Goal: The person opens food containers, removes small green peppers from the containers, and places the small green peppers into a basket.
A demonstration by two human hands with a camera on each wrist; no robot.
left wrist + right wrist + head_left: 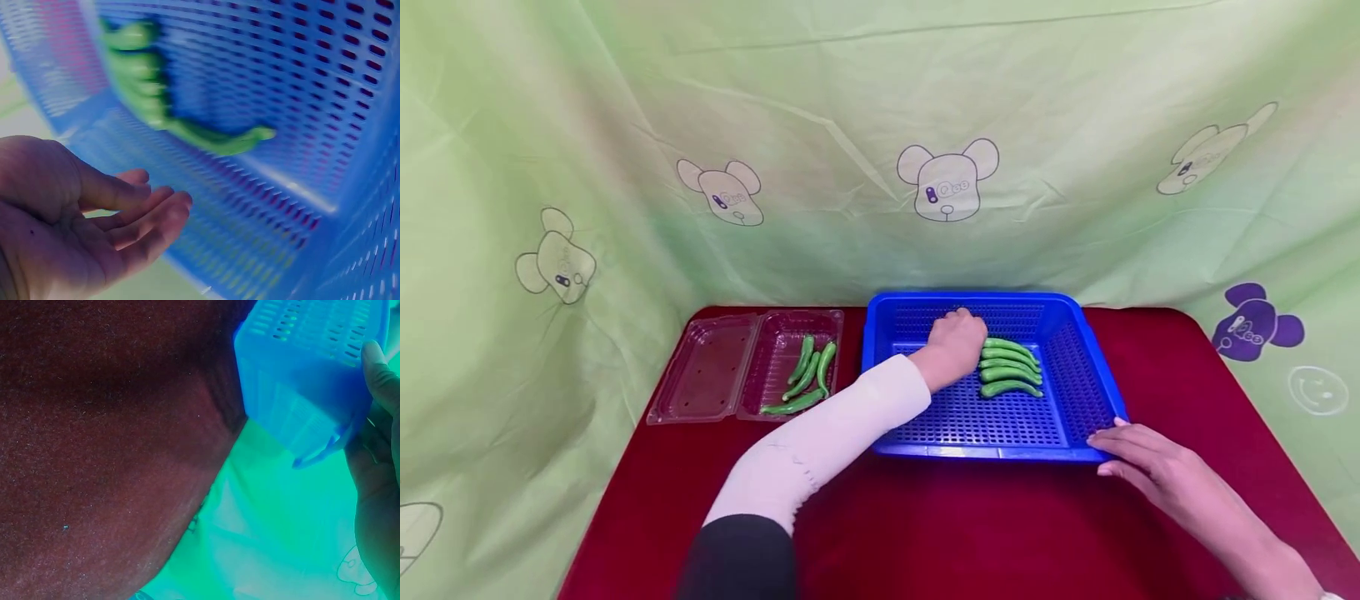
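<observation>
My left hand (957, 343) is inside the blue plastic basket (992, 452), close to the left ends of several green chili peppers (1009, 373) lying in a row on its floor. In the left wrist view, the left hand's (94, 225) fingers are loosely bent with nothing between them, and one curved chili pepper (219, 142) lies a short way off. At the near right corner of the basket, my right hand (1157, 462) holds the rim. Its thumb (378, 372) rests against the basket wall in the right wrist view, with the other fingers at the rim.
Left of the basket stands a clear plastic clamshell box (748, 392), its lid (703, 367) folded out to the left. Several more chili peppers (805, 375) lie in it. A red cloth (1000, 533) covers the table, and a green printed curtain (820, 125) hangs behind.
</observation>
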